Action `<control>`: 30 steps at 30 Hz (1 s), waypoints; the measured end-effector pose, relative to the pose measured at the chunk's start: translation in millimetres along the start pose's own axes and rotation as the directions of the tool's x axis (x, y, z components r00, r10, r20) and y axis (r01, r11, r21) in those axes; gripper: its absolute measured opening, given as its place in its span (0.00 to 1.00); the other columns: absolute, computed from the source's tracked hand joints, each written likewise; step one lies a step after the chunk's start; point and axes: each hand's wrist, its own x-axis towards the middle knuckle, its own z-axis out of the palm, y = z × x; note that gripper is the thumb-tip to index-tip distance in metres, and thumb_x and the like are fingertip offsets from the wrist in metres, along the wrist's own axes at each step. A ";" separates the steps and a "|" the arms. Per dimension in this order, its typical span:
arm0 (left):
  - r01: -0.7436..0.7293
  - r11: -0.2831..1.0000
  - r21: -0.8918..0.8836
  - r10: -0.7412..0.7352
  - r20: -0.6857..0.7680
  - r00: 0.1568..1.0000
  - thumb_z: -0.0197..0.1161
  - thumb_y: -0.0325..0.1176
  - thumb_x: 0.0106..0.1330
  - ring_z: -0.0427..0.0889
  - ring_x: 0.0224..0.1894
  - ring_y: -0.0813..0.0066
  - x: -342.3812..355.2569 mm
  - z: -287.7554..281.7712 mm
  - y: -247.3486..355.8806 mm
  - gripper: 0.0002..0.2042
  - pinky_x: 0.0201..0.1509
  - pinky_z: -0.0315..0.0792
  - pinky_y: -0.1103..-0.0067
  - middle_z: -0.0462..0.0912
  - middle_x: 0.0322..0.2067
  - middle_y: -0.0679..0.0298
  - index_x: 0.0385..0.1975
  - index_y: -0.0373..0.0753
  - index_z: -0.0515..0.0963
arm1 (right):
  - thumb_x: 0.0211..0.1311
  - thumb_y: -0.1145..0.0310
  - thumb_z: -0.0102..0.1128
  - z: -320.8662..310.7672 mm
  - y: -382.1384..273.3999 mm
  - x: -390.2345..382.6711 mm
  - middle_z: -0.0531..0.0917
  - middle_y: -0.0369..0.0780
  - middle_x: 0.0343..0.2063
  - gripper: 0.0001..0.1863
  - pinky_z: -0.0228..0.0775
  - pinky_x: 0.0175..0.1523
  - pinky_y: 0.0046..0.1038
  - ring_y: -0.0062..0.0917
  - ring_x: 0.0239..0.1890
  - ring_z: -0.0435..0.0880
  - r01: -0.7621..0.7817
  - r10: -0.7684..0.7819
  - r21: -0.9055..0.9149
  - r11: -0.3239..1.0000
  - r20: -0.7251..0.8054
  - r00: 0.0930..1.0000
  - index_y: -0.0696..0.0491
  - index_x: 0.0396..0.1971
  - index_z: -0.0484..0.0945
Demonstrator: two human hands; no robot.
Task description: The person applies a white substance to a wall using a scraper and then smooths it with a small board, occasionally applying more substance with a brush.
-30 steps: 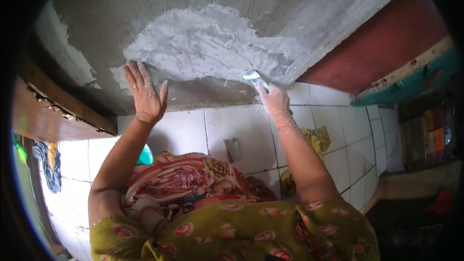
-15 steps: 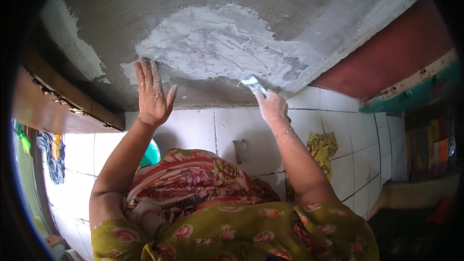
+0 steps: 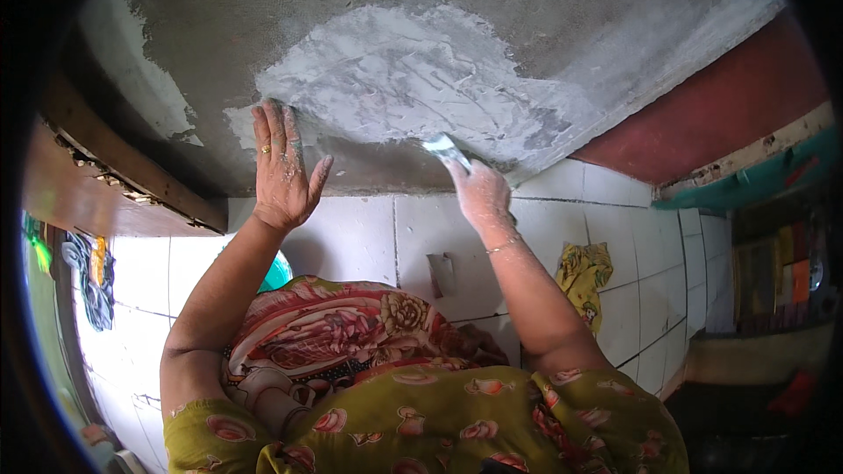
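Note:
My left hand (image 3: 283, 168) lies flat against the grey wall (image 3: 219, 22), fingers stretched out and thumb apart, dusted with white. A ring sits on one of its fingers. In my right hand (image 3: 484, 196) is a putty knife (image 3: 446, 147), gripped near its blade. The blade meets the wall at the lower edge of a broad white putty patch (image 3: 399, 79). Ridges and streaks mark the patch. White residue coats my right hand and wrist; the knife's handle is mostly hidden in the grip.
White floor tiles (image 3: 351, 237) run below the wall. A yellow patterned cloth (image 3: 581, 281) and a small flat greyish piece (image 3: 442, 274) lie on them. Part of a green bucket (image 3: 277, 273) shows beside my left forearm. A wooden edge (image 3: 132, 162) stands left, a dark red panel (image 3: 702, 105) right.
My right hand has moved left along the patch's lower edge with the putty knife. My left hand stays flat on the wall; the view has shifted slightly.

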 end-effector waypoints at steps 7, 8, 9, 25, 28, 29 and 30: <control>0.006 1.000 0.013 -0.006 0.005 1.000 0.44 0.52 0.69 0.30 0.70 0.35 -0.5 1.8 1.9 0.40 0.71 0.34 0.54 0.33 0.67 0.34 0.66 0.23 0.41 | 0.61 0.40 0.48 -5.3 -27.3 4.2 0.81 0.56 0.28 0.33 0.70 0.42 0.45 0.49 0.35 0.80 0.031 -0.035 0.078 0.996 0.041 0.999 0.61 0.28 0.79; 0.016 1.000 0.013 -0.017 0.023 1.000 0.44 0.52 0.68 0.30 0.70 0.35 -2.1 -0.1 1.7 0.40 0.71 0.34 0.54 0.32 0.67 0.34 0.66 0.23 0.41 | 0.61 0.40 0.48 -6.9 -18.5 3.4 0.81 0.56 0.28 0.33 0.70 0.42 0.45 0.49 0.35 0.80 0.010 -0.015 0.091 0.996 0.050 0.999 0.61 0.28 0.79; 0.023 1.000 0.008 -0.023 0.032 0.999 0.44 0.53 0.68 0.30 0.70 0.36 -0.1 -1.1 2.4 0.40 0.71 0.34 0.55 0.32 0.67 0.33 0.66 0.23 0.41 | 0.62 0.40 0.47 -6.6 -3.0 3.0 0.81 0.56 0.28 0.33 0.70 0.42 0.45 0.50 0.35 0.80 -0.026 0.024 0.090 0.996 0.018 1.000 0.61 0.28 0.79; 0.042 0.998 0.052 -0.045 0.053 0.998 0.44 0.54 0.68 0.29 0.70 0.36 0.0 -2.7 7.6 0.41 0.71 0.33 0.57 0.33 0.66 0.32 0.64 0.20 0.44 | 0.60 0.36 0.46 -7.6 3.0 10.7 0.82 0.54 0.27 0.37 0.71 0.41 0.44 0.47 0.34 0.82 0.001 -0.007 0.116 0.993 0.051 0.999 0.61 0.28 0.80; 0.026 0.999 0.032 -0.027 0.009 1.000 0.44 0.53 0.68 0.29 0.70 0.36 2.4 -0.2 5.6 0.40 0.71 0.33 0.57 0.33 0.67 0.33 0.65 0.21 0.44 | 0.60 0.36 0.47 -9.9 -31.1 11.6 0.81 0.55 0.28 0.37 0.71 0.42 0.43 0.48 0.35 0.81 0.015 -0.019 0.129 0.991 0.028 0.999 0.62 0.29 0.79; 0.027 0.999 0.020 -0.027 0.009 1.000 0.44 0.53 0.68 0.29 0.70 0.36 1.1 -0.5 5.5 0.40 0.71 0.33 0.57 0.33 0.67 0.33 0.65 0.21 0.44 | 0.60 0.36 0.47 -7.9 -34.5 11.5 0.81 0.56 0.27 0.37 0.71 0.41 0.44 0.48 0.35 0.81 0.037 -0.038 0.125 0.992 0.002 0.999 0.62 0.28 0.79; 0.028 1.000 0.007 -0.028 0.009 1.000 0.44 0.53 0.68 0.29 0.70 0.36 0.4 -0.8 5.4 0.39 0.71 0.33 0.57 0.34 0.67 0.34 0.65 0.22 0.44 | 0.59 0.36 0.47 -7.7 -36.4 11.0 0.80 0.56 0.26 0.37 0.71 0.41 0.44 0.48 0.34 0.81 0.058 -0.056 0.119 0.991 -0.024 0.998 0.62 0.27 0.80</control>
